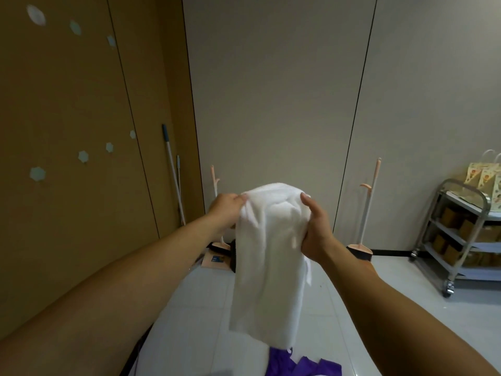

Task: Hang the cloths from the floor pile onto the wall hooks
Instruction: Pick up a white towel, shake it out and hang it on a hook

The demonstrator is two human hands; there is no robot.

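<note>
before pale wall panels (271, 104), white cloth (268, 256) drapes below both hands' grip.

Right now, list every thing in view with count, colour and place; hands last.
white cloth: one, white, held up at centre, hanging down
purple cloth: one pile, purple, floor at bottom
wall hooks: seven, pale blue-grey, brown wall at left
mop poles: two, silver with blue tops, leaning in the corner
brooms: two, pink handles, standing against the grey wall
trolley: one, metal, right, carrying brown boxes
paper bags: several, patterned cream, on trolley top
left hand: grip pinching cloth's upper left
right hand: grip around cloth's right side
</note>
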